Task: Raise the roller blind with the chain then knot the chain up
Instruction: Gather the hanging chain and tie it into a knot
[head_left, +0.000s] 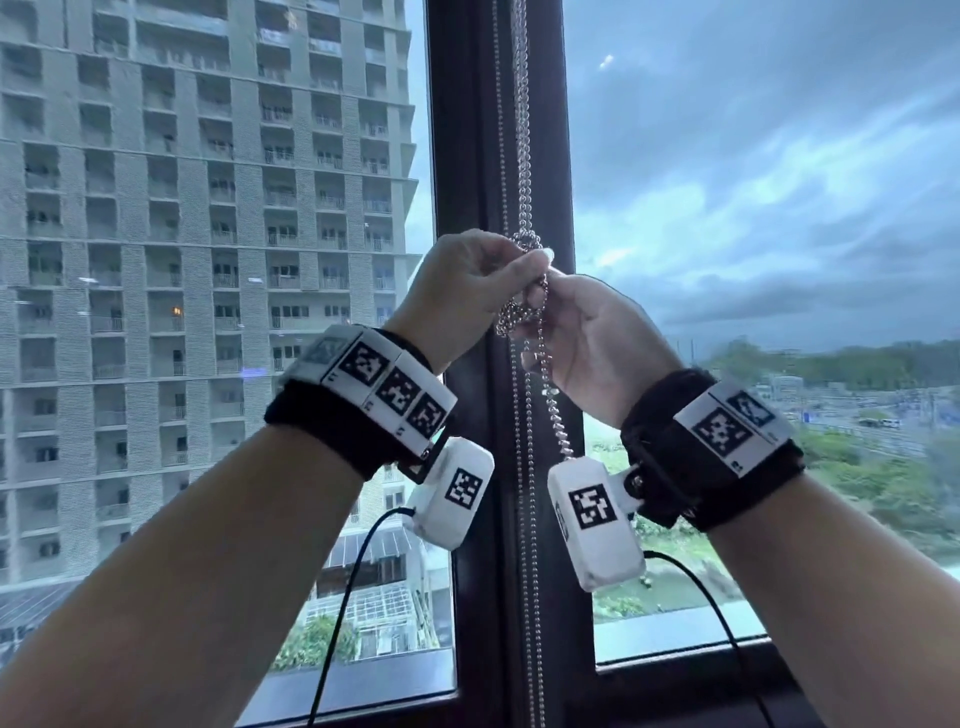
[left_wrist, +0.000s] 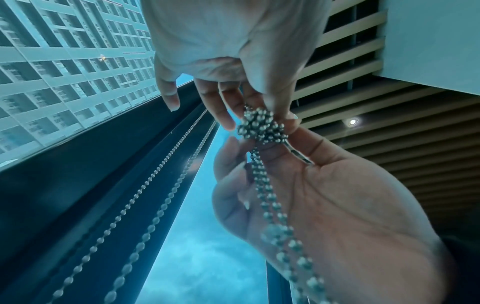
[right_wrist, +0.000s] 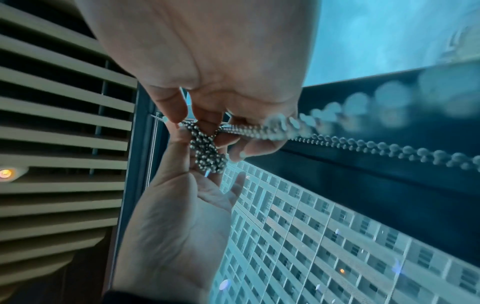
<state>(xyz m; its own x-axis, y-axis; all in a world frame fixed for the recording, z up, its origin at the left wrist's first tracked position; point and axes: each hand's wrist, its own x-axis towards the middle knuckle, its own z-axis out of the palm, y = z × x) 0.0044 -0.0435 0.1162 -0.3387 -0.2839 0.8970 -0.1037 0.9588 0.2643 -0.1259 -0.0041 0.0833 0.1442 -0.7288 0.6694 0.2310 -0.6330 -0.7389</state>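
A silver ball chain (head_left: 520, 130) hangs doubled in front of the dark window mullion (head_left: 462, 156). It is bunched into a knot (head_left: 525, 241) at hand height. My left hand (head_left: 519, 265) pinches that knot (left_wrist: 262, 127) between thumb and forefinger. Just below it, my right hand (head_left: 550, 301) curls its fingers round the chain, and the strands (left_wrist: 270, 201) run down across its palm. A loose tail (head_left: 553, 410) dangles from the right hand past the wrist. In the right wrist view the knot (right_wrist: 207, 154) sits between both thumbs. No blind shows over the glass.
A second, thinner chain (head_left: 525, 545) runs straight down along the mullion behind the hands. Glass panes lie on both sides, with a high-rise (head_left: 208, 208) outside on the left. The window sill (head_left: 675, 665) is below. A slatted ceiling (left_wrist: 389, 133) is overhead.
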